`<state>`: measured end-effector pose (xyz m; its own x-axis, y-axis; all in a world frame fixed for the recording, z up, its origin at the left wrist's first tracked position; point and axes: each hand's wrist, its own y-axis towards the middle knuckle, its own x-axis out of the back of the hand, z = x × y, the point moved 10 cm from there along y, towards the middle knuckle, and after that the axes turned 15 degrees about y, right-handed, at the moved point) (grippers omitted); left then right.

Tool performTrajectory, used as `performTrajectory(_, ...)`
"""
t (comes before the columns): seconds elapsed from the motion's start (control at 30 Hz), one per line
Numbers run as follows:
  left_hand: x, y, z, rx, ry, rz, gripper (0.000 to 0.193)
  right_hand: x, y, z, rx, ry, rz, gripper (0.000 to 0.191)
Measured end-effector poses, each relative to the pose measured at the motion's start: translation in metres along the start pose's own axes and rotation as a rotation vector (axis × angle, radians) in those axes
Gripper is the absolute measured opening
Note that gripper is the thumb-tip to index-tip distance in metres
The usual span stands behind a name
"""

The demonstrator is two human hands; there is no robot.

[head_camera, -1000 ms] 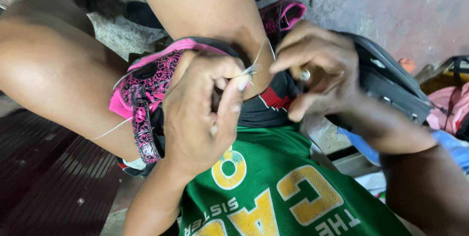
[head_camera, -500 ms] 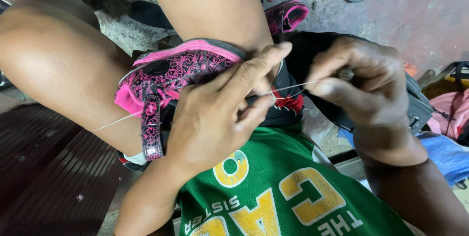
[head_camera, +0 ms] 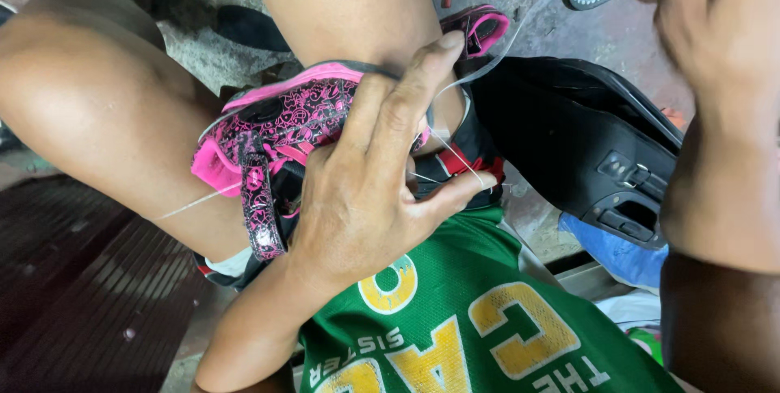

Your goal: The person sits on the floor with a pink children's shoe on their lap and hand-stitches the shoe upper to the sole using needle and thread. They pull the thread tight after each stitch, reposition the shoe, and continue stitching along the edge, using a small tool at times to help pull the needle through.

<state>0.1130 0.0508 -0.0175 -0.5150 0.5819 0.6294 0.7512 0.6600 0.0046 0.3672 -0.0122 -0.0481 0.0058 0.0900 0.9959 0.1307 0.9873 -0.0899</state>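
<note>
Two hands work one pale thread across a pink-and-black shoe (head_camera: 284, 129) that lies wedged between the person's bare knees, its long axis running from the lower left, where the strap hangs, up toward the right; at the far left a loose end of thread (head_camera: 195, 202) sticks out past the heel over the thigh; the left hand (head_camera: 374, 190) lies spread over the shoe's right part, index finger stretched up along its rim and thumb pushed out to the right, the fingers apart and pressing the shoe rather than pinching it; from under that hand the thread climbs up and to the right across the black bag (head_camera: 585, 149); the right hand (head_camera: 719, 43) is raised at the upper right, well apart from the shoe, its fingers out of view, so I cannot tell their grip; the left hand is far nearer.
</note>
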Motion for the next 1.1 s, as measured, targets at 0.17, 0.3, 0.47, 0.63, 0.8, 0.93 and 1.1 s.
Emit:
performTrajectory(0.17,0.004,0.003,-0.004,-0.04,0.022,-0.019,0.096,-0.025,-0.055,0.068,0.073,1.259,0.088,0.021)
performTrajectory(0.3,0.001,-0.007,-0.001,0.004,-0.04,0.032,0.08,-0.018,-0.06,0.122,0.229,1.213,0.082,0.023)
performTrajectory(0.47,0.07,-0.062,0.006,0.064,0.286,-0.341,0.045,-0.001,-0.061,0.105,-0.097,1.861,-0.057,0.031)
performTrajectory(0.63,0.077,-0.133,0.089,0.364,0.57,-0.288,0.039,0.001,-0.061,0.098,-0.169,1.816,-0.032,0.047)
performTrajectory(0.8,0.044,-0.214,0.155,0.479,0.06,-0.484,0.036,-0.018,-0.035,0.137,-0.006,1.49,0.008,0.069)
performTrajectory(0.93,0.1,-0.282,0.203,0.65,0.363,-0.781,0.047,-0.027,-0.027,0.152,0.033,1.567,-0.006,0.065)
performTrajectory(1.1,0.136,-0.291,0.227,0.647,0.563,-0.883,0.017,-0.035,-0.025,0.151,-0.034,1.673,-0.026,0.063)
